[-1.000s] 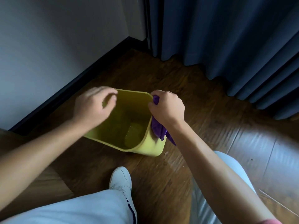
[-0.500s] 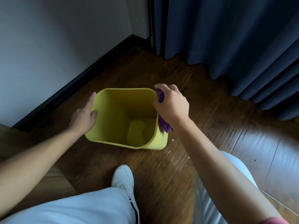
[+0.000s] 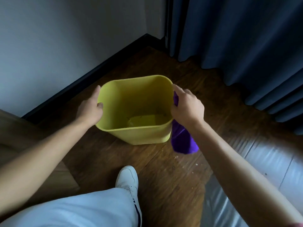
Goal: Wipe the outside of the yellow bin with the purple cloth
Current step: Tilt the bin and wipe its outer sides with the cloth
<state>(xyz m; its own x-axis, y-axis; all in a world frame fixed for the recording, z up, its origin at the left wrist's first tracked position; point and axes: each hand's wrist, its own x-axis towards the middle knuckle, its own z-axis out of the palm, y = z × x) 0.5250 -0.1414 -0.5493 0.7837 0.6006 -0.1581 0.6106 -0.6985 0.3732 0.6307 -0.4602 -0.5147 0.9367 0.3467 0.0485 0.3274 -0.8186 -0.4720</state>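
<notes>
The yellow bin stands upright on the wooden floor, its open top facing me. My left hand grips its left rim, thumb hooked inside. My right hand presses the purple cloth against the bin's right outer wall. The cloth hangs down below my wrist, past the bin's near right corner. The bin is empty inside apart from small specks on its bottom.
A white wall with a dark baseboard runs behind the bin. Blue curtains hang at the back right. My white shoe and light trousers are in front. Crumbs lie on the floor. A wooden furniture edge sits left.
The bin went from tilted toward me to standing upright and turned. My left hand shifted from the far rim to the left rim. The cloth now hangs lower along the right side.
</notes>
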